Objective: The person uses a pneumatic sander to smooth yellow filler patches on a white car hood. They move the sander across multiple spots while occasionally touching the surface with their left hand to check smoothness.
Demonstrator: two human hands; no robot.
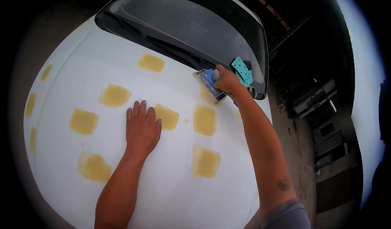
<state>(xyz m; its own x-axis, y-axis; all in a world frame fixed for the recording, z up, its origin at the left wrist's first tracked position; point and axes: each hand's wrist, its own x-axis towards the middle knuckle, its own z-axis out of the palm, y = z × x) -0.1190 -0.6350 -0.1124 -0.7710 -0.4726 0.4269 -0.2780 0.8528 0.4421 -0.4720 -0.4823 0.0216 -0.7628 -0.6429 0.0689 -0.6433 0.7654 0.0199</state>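
My left hand (142, 128) lies flat on the white car hood (163, 188), fingers stretched forward and a little apart. It holds nothing, and its right edge is beside a yellow filler patch (167, 118). Farther out to the right, my right hand (229, 82) is wrapped round the grip of a blue and grey sander (207, 80) with a rectangular pad. The sander is at the hood's rear edge by the windshield, partly over another yellow patch (205, 95). Its far side shows; my hand hides part of the body.
Turquoise perforated sanding sheets (243, 71) and a roll of tape (253, 92) rest by the windshield's lower right corner. Black wipers (175, 46) run along the windshield (183, 21). Several more yellow patches (205, 162) dot the hood. Dark clutter (326, 102) stands beyond the car's right side.
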